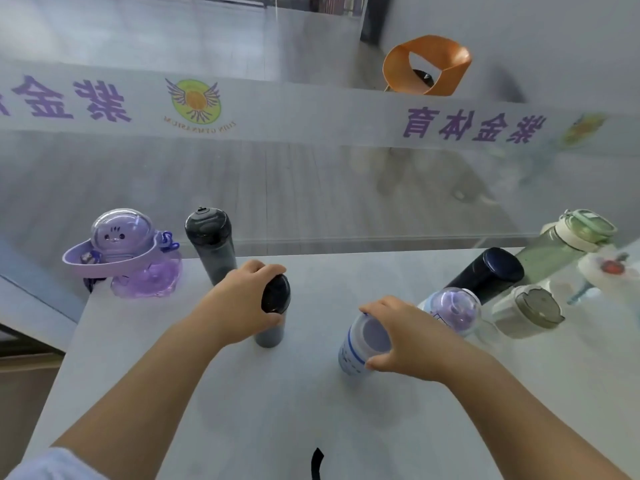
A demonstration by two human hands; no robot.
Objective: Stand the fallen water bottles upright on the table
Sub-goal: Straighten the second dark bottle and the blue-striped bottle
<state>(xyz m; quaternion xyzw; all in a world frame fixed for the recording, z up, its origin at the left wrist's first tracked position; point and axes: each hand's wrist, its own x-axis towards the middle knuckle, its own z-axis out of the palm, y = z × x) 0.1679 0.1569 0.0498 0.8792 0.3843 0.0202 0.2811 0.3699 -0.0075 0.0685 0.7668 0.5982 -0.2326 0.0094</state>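
My left hand [239, 303] grips the top of a dark grey bottle with a black cap [275, 296], which stands upright at the middle of the white table [277, 410]. My right hand [408, 337] holds a pale blue-and-white bottle [353, 355] near its upper end; that bottle also stands upright. A second dark grey bottle [211, 244] stands at the table's far edge. To the right stand a clear bottle with a purple dome lid [453, 310], a dark navy bottle [488, 275], a grey-lidded bottle [526, 313] and a green-lidded bottle [568, 240].
A purple astronaut-shaped bottle [128, 258] stands at the table's far left corner. A glass pane with purple lettering rises behind the table. An orange chair [427, 65] stands beyond the glass. A white object with a red spot [609, 271] sits at the far right edge.
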